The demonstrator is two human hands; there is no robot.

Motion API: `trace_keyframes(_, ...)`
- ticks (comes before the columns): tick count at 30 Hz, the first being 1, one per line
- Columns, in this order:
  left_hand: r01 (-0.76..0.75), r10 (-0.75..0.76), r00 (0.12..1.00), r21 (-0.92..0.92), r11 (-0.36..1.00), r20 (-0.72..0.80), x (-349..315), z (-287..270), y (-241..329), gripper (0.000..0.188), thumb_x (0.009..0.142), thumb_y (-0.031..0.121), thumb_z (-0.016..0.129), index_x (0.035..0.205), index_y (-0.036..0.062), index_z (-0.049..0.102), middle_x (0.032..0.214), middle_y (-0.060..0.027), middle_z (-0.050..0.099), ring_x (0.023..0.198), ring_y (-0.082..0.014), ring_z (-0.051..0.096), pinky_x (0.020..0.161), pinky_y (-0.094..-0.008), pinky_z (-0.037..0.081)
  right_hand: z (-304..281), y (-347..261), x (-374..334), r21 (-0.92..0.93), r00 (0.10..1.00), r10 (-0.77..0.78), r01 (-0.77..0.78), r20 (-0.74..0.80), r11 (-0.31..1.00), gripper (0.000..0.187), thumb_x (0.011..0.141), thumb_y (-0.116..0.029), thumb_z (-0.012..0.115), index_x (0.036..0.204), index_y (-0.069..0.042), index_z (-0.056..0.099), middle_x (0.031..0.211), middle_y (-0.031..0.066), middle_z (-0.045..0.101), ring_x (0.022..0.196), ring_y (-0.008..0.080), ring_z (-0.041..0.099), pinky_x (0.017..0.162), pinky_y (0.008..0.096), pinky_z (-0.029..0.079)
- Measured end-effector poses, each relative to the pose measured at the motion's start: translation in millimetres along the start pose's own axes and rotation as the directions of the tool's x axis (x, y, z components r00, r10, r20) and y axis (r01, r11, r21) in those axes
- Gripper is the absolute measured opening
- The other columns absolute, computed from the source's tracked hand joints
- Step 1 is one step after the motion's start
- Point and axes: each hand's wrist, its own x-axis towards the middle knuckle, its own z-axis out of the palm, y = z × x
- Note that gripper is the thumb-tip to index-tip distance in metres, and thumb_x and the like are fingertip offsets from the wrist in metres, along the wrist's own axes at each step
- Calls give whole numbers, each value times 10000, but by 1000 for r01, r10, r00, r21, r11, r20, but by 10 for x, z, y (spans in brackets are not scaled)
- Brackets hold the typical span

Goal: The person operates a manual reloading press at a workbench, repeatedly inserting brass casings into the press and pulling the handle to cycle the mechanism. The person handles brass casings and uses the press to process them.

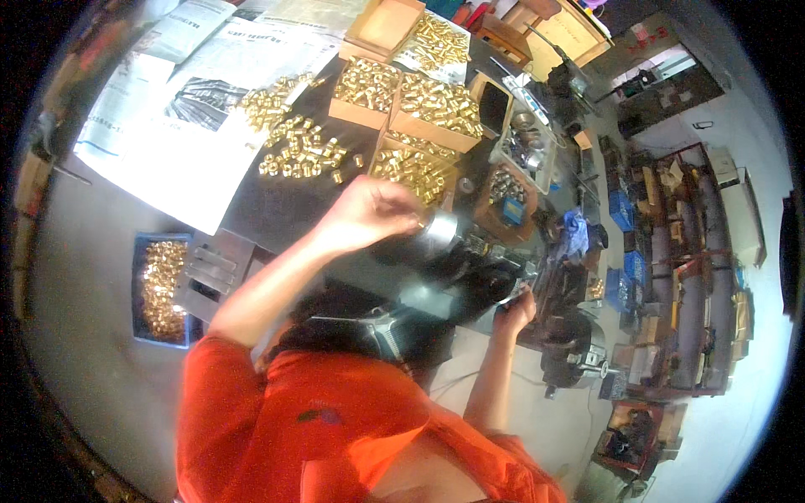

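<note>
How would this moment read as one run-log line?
left hand: at silver cylinder, grip unclear | right hand: at machine, grip unclear | brass fittings: in cardboard boxes, blue bin, loose on black table

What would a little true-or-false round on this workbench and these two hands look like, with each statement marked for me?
1. The left hand is beside the round, silvery end of a machine. True.
2. The right hand lies on the newspaper. False: it is at the right-hand side of the machine, well away from the paper.
3. Open cardboard boxes on the bench hold many small gold-coloured pieces. True.
4. The blue bin at the left holds folded cloth. False: it holds gold-coloured pieces too.
5. The person's sleeves are green. False: the sleeve on the left arm is orange-red.
</note>
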Motion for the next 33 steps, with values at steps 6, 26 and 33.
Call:
trace_keyframes(6,138,-130,989,111,984,-73,12,58,82,102,754,-4,616,843,-53,609,722,-82,621,652,-122,599,613,-240,494,-55,-106,-154,2,1000,-10,10,-10,1000,163,803,-165,485,713,-38,532,551,-29,368,442,70,302,389,213,248)
trace_keyframes(26,19,-25,997,89,996,67,106,-7,-89,53,731,-18,633,776,-38,613,678,-63,605,599,-112,575,569,-233,484,131,135,1055,-217,939,-288,326,190,920,230,795,-193,476,812,11,583,626,19,491,539,136,448,509,257,367)
trace_keyframes(33,64,-62,998,91,994,-27,60,16,-104,68,744,18,634,762,-45,612,655,-71,601,543,-111,566,517,-230,466,-128,443,901,-217,994,-32,55,106,975,176,711,-157,564,757,-6,643,733,62,593,639,153,551,600,265,431)
